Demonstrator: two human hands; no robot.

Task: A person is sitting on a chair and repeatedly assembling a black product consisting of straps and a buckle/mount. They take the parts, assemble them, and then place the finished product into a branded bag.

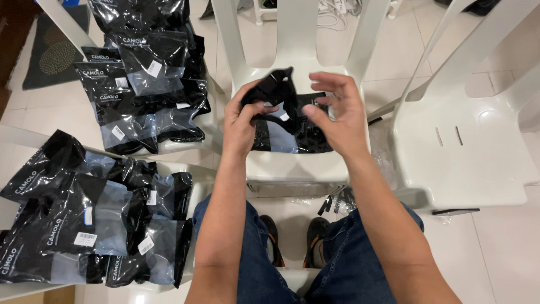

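Left hand (241, 121): fingers closed on the left end of a small black folded item (270, 90), held above the seat of the white plastic chair (298, 166) directly ahead. Right hand (336, 115): half open, fingertips curled toward the item's right side, at or just off its edge; contact cannot be told. The item's long axis runs left to right between the hands, nearer the left, over a black-and-clear packet (284, 135) on the seat.

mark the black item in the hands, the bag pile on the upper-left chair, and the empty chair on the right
black folded item (270, 90), head view, on its upper fold between the hands
pile of black bags (143, 79), head view, on a middle bag
empty white chair (467, 152), head view, on its bare seat
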